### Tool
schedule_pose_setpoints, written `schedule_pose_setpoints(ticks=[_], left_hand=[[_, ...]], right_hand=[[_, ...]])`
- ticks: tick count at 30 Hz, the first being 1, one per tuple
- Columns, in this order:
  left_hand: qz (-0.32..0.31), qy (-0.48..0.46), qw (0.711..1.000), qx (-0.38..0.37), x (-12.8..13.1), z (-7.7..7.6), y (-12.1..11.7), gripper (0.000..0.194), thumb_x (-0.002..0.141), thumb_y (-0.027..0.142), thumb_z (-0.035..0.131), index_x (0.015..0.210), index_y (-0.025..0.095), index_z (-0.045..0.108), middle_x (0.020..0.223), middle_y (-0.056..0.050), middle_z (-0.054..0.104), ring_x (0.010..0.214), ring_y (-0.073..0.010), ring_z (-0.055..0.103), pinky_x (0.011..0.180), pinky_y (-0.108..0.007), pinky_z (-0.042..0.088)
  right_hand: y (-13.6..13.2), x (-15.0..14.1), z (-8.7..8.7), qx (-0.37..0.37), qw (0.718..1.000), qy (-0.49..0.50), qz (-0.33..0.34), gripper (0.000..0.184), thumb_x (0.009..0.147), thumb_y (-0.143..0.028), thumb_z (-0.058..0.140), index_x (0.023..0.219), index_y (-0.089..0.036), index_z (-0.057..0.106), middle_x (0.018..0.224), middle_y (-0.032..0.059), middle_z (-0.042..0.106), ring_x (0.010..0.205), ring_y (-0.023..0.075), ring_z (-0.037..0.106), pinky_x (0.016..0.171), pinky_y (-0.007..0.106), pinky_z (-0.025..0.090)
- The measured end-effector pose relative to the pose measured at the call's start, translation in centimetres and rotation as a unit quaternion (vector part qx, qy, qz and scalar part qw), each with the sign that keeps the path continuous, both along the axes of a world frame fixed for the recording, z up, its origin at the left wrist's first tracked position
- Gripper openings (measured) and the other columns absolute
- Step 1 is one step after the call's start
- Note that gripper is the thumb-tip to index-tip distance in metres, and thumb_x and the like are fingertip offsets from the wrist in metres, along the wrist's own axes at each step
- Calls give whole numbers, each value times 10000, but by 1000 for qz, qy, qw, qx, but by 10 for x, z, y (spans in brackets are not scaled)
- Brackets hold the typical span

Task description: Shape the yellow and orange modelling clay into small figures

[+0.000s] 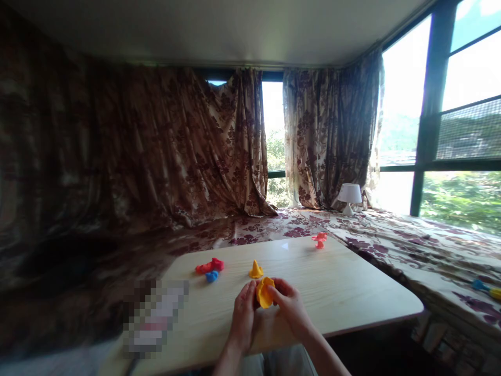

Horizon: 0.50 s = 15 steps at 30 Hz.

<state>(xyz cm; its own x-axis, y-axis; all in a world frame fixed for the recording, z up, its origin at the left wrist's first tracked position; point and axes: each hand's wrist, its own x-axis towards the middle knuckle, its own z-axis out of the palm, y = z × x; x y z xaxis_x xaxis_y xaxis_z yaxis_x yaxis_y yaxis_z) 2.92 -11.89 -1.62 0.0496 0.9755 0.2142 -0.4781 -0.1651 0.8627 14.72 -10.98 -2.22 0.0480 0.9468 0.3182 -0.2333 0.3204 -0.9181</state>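
Note:
Over the near part of the table, both hands hold a yellow piece of modelling clay (265, 293), thin and cupped with an uneven rim. My left hand (244, 309) has its fingers closed against the clay's left side. The thumb of my right hand (290, 304) presses on its right edge, with the fingers curled behind. Just beyond them a yellow clay cone (255, 269) with a wide brim stands upright. Left of it lie a red clay piece (210, 266) and a blue clay lump (212, 276), close together. A pink clay figure (320, 239) stands near the far edge.
The pale wooden table (352, 292) has rounded corners. A blurred-out flat object (156, 318) lies at its left side. Behind, a white lamp (349, 197) stands on a flowered cloth (376, 235). A blue and yellow item (487, 288) lies at the far right.

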Motion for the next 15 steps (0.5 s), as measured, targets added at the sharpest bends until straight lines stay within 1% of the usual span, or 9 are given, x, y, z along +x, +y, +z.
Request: schedule_pose_setpoints(ticks=[2,4,10,15], left_hand=[[5,-5,1000,-9,0,-2,1,395,791,453,531,1000,141,655,965,-89,700,922,-238,628,800,-343,480],[7,-10,1000,-19,-1,-3,2,434,791,483,516,1013,136,653,978,-101,700,920,-246,632,817,-361,473],[32,14,999,-36,-1,-1,1,595,715,602,533,1066,134,640,986,-128,700,898,-270,645,869,-406,446],[38,17,999,-32,0,0,-1,578,729,584,529,1066,127,635,1000,-125,693,920,-265,635,857,-392,453]], right_hand=[[0,1,-1,-2,1000,-4,-12,306,664,-403,703,787,-124,684,672,35,657,582,140,539,520,231,408],[1,2,-3,0,1000,-5,-22,305,674,-410,692,773,-122,679,652,28,641,566,127,511,505,221,387],[6,1,-4,11,999,-10,-43,333,668,-444,680,729,-118,663,608,18,605,515,107,459,475,216,363],[2,1,-1,12,998,-18,-53,336,657,-449,683,721,-121,658,596,12,597,513,108,460,484,222,373]])
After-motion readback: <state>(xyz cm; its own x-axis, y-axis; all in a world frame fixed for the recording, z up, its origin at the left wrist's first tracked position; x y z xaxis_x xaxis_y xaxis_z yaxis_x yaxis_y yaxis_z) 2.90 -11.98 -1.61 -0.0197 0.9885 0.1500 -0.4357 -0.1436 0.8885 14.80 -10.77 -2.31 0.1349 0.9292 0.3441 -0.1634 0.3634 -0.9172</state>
